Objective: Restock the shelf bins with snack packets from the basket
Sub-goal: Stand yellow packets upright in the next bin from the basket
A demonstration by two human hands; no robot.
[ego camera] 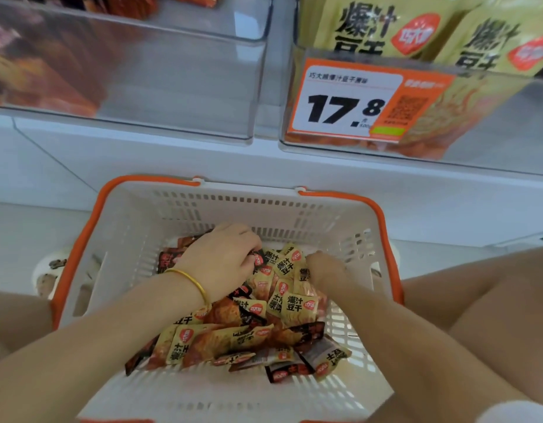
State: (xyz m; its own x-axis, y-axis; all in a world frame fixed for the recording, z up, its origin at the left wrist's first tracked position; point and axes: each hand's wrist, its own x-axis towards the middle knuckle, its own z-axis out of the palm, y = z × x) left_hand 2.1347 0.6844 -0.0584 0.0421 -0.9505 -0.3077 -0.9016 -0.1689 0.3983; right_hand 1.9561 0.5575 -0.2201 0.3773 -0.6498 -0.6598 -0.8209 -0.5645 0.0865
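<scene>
left hand (224, 257): my fingers curl round snack packets (290, 306) at the far end of the basket (136, 227);
right hand (325, 267): fingertips buried in the basket's heap; grip, I cannot tell;
shelf bins (172, 87): above the basket

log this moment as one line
stage: picking | left hand: grips snack packets in basket | right hand: dug into packets, grip unclear
</scene>
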